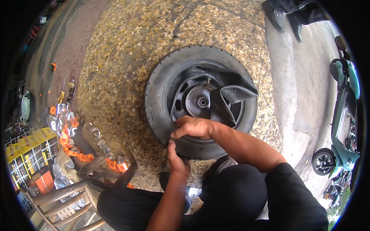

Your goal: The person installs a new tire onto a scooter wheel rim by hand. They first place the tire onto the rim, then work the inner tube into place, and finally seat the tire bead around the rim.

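A black tire (158, 92) on a metal wheel (195, 106) lies flat on a speckled stone surface (119, 46). A flattened black inner tube (235, 92) spills in folds over the wheel's upper and right side, with a small brass valve near the top. My right hand (190, 127) lies on the lower left of the tire, fingers curled at its inner edge. What is under those fingertips is hard to make out. My left hand (175, 159) is just below, at the tire's outer edge, thumb up against it, its other fingers mostly hidden.
A wooden chair (61, 208), orange-patterned wrappers (79, 156), screwdrivers (62, 92) and yellow boxes (31, 146) lie at the left. Another person's shoes (279, 21) show at the top right. A teal scooter (343, 131) stands on the pale pavement at the right. My legs fill the bottom.
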{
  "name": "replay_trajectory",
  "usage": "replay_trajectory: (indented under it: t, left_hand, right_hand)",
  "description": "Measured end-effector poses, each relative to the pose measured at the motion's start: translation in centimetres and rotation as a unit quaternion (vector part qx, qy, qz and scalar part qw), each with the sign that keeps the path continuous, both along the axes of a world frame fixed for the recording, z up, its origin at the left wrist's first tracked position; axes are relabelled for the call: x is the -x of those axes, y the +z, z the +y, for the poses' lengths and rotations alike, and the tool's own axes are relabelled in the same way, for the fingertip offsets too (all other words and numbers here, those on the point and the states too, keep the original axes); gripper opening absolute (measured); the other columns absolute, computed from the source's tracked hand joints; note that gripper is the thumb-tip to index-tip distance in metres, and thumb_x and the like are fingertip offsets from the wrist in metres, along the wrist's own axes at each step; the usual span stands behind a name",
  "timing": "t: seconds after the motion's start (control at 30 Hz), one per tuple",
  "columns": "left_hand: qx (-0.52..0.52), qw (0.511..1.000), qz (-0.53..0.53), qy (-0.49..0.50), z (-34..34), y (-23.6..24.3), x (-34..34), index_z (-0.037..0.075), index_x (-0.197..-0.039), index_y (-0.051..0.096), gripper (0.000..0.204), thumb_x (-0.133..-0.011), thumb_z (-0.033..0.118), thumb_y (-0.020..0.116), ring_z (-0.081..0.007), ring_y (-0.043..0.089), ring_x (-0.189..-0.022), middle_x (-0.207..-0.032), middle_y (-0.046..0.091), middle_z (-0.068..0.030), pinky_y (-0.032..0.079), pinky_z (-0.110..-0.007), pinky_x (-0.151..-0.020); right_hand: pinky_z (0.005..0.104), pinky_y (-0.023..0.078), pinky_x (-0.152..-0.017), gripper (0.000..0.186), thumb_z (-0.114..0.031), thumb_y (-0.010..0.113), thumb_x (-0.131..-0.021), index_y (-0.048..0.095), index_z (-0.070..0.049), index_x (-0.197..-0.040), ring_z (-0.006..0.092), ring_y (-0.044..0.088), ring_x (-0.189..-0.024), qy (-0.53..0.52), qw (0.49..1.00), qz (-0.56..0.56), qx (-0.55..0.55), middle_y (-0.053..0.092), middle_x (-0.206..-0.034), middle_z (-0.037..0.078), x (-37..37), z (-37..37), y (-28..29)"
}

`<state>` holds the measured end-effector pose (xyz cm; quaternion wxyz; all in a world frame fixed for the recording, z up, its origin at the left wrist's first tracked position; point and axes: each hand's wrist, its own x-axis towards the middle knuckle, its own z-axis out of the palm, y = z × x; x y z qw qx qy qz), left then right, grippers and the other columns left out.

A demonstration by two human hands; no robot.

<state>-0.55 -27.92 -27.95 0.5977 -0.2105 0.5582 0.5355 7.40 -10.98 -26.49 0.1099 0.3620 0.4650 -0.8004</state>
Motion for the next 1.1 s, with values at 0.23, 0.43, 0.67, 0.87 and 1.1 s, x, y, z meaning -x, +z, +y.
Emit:
replay_trajectory:
  t: [0.23,0.43,0.67,0.87,1.1]
  left_hand:
    - [0.044,0.985,-0.082,-0.147,-2.5,0.3,-2.5,0.02,-0.153,0.037,0.085,-0.087,0.069,0.059,-0.0294,0.037,-0.144,-0.156,0.039,-0.0044,0.03,-0.057,-0.115]
    - [0.104,0.993,0.06,-0.01,-0.6,2.0,-0.6,0.013,-0.157,0.032,0.088,-0.086,0.053,0.065,-0.0309,0.043,-0.136,-0.152,0.042,-0.0126,0.034,-0.055,-0.109]
    - [0.096,0.831,0.486,-0.252,9.1,-0.1,7.2,-0.007,-0.152,0.033,0.089,-0.083,0.029,0.077,-0.039,0.041,-0.141,-0.153,0.038,-0.028,0.035,-0.044,-0.114]
    - [0.007,0.889,0.362,-0.281,11.3,-1.0,8.9,-0.005,-0.146,0.042,0.086,-0.079,0.029,0.082,-0.0372,0.054,-0.127,-0.141,0.053,-0.0253,0.043,-0.044,-0.107]
    - [-0.05,0.957,0.171,-0.229,10.7,-0.4,10.1,0.003,-0.145,0.049,0.072,-0.084,0.031,0.076,-0.0312,0.056,-0.124,-0.138,0.057,-0.0149,0.046,-0.046,-0.105]
  right_hand:
    - [0.0425,0.051,-0.095,0.072,-0.046,0.073,-0.087,0.057,0.003,-0.137,0.0284,0.061,-0.117,0.135,0.987,-0.07,0.06,0.065,-0.126,0.019,-1.0,-0.8,-1.8]
    - [0.0438,0.05,-0.096,0.07,-0.053,0.071,-0.086,0.067,0.007,-0.122,0.0347,0.064,-0.113,0.364,0.925,-0.08,-0.075,0.068,-0.121,0.023,-4.8,-1.0,-2.3]
    - [0.0407,0.054,-0.09,0.049,-0.037,0.082,-0.08,0.071,0.001,-0.109,0.0346,0.07,-0.106,0.299,0.915,-0.114,-0.246,0.073,-0.107,0.02,-10.6,-0.7,-0.2]
    - [0.0462,0.054,-0.094,0.039,-0.028,0.07,-0.088,0.065,-0.004,-0.118,0.0379,0.068,-0.107,0.116,0.919,-0.142,-0.35,0.072,-0.109,0.02,-9.9,-3.0,-0.2]
    - [0.0444,0.054,-0.091,0.024,-0.015,0.066,-0.083,0.072,-0.006,-0.104,0.0396,0.069,-0.098,0.006,0.93,-0.074,-0.359,0.074,-0.097,0.019,-5.6,-4.0,-2.1]
